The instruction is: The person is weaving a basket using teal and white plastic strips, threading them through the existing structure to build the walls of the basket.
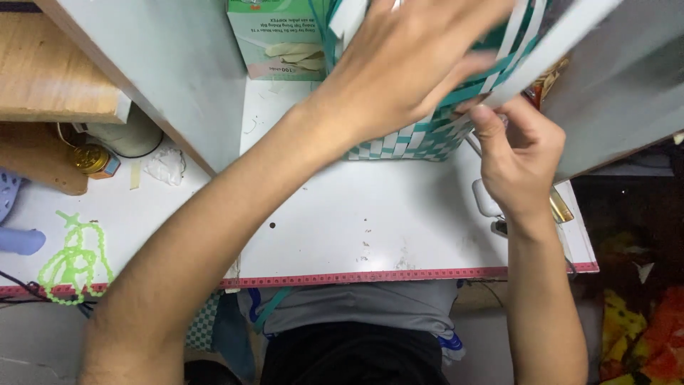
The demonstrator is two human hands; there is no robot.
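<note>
A partly woven basket [406, 142] of teal and white plastic strips stands on the white table [356, 221] at the far side. My left hand [406, 64] reaches across and lies spread over the top of the basket, pressing on the strips. My right hand [516, 153] is at the basket's right side, its thumb and fingers pinching a white strip [541, 57] that runs up to the right. The upper part of the basket is hidden by my left hand.
A green and white box [274, 39] stands behind the basket at the left. Grey panels [185, 71] flank the table on both sides. At the left lie a green bead chain [75, 260], a small golden jar [92, 158] and a wooden shelf [50, 64]. A white gadget [486, 199] sits by my right wrist.
</note>
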